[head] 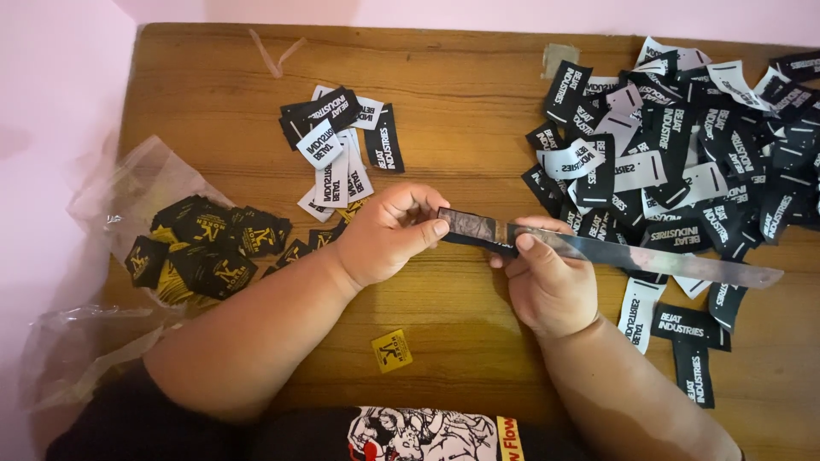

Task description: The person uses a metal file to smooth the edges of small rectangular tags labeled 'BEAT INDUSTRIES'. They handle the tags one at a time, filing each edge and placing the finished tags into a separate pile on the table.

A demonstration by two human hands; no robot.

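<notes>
Black fabric label [468, 229] is pinched between both hands just above the wooden worktop [461, 111], with a long flat metal blade [649, 258] laid along it and sticking out well past the right hand. Left hand [389, 232] has its fingers [427, 229] curled tight on the label's left end, thumb pressing down on top. Right hand [547, 286] is closed around the blade and the label's other end, thumb [528, 243] on top, so neither hand is open at all. Just beyond the right fingers there's a big heap of black and white labels [683, 162], a few of them spilling down beside the wrist. Beyond the left fingers sits a smaller bunch of labels [342, 141]. Further out past the left wrist, black and yellow tags [205, 248] spill from a clear plastic bag [128, 192]. One yellow tag [392, 350] lies alone between the forearms.
</notes>
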